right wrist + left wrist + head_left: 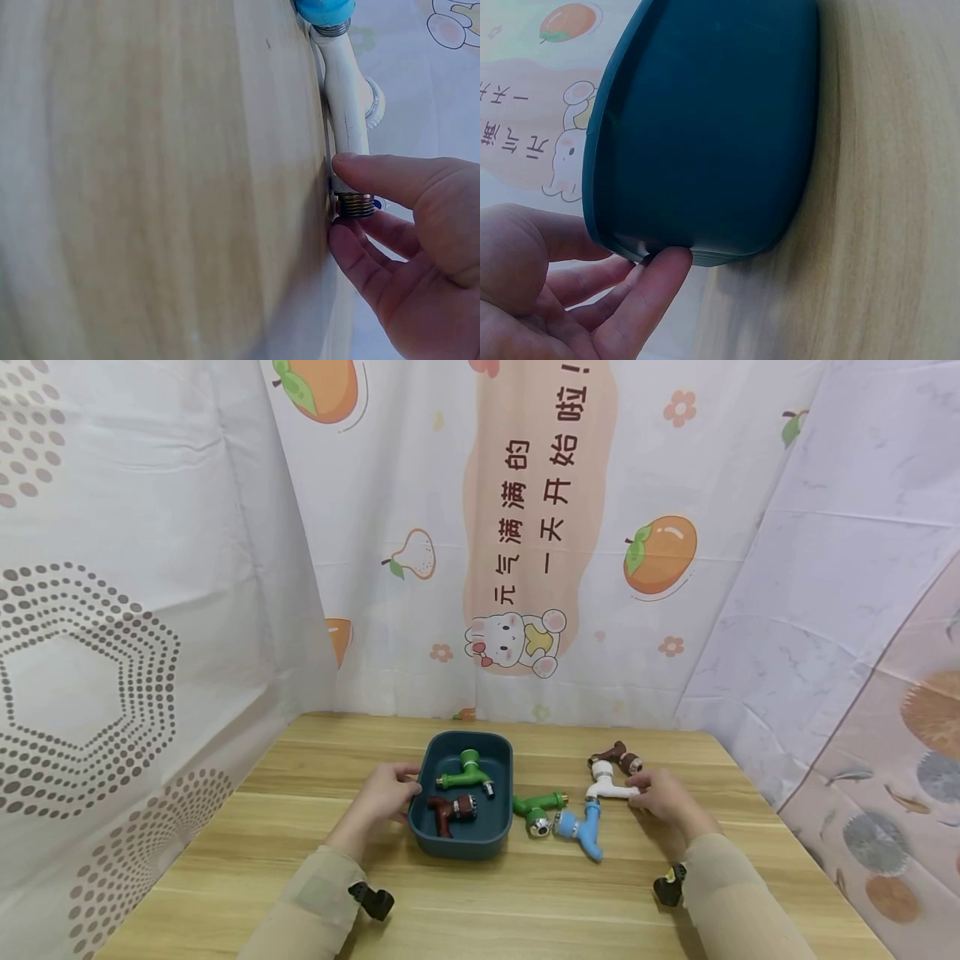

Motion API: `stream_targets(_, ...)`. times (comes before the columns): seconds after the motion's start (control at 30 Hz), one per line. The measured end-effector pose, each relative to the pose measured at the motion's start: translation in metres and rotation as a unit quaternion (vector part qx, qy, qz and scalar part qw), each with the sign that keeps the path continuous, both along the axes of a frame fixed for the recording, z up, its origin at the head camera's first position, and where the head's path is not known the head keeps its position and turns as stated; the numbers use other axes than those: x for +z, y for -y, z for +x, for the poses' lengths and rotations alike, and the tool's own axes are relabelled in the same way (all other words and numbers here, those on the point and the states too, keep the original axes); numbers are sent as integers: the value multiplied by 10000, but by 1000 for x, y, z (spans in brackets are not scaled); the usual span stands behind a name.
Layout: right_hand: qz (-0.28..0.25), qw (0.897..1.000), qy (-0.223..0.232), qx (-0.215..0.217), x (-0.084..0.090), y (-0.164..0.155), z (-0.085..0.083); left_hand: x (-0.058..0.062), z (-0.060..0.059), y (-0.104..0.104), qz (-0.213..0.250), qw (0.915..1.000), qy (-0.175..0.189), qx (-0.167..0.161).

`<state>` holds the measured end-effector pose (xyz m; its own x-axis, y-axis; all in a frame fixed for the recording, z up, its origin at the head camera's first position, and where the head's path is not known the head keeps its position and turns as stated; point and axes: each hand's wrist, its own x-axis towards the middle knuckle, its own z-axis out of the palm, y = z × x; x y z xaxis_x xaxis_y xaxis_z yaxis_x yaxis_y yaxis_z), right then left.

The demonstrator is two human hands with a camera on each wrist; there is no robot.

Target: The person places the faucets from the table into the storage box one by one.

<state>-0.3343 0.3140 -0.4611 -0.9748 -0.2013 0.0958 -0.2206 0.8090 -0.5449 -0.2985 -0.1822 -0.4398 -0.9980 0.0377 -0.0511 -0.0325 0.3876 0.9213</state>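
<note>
My left hand [390, 789] is at the left side of a dark teal plastic bin [461, 846], and in the left wrist view its fingertips [671, 262] touch the outer wall. Inside the bin lie a green faucet [471, 774] and a brown faucet [444, 814]. At the right, my right hand [663, 797] pinches the threaded end of a white faucet [609, 790] between thumb and fingers; the right wrist view shows this brass thread close up. The white faucet lies along the tabletop, its other end beside a blue faucet [588, 835].
Another green faucet [538, 807] lies between the bin and the blue one. Behind the white faucet is a second brown faucet [622, 755]. Printed curtains [397, 635] enclose the wooden table [540, 910] at the back and both sides.
</note>
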Motion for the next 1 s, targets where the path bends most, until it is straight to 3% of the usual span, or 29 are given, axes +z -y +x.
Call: stream_targets(1.0, -130, 9996, -131, -201, 4, -4, 5, -1, 0, 1, -22, 10000, -7, -19)
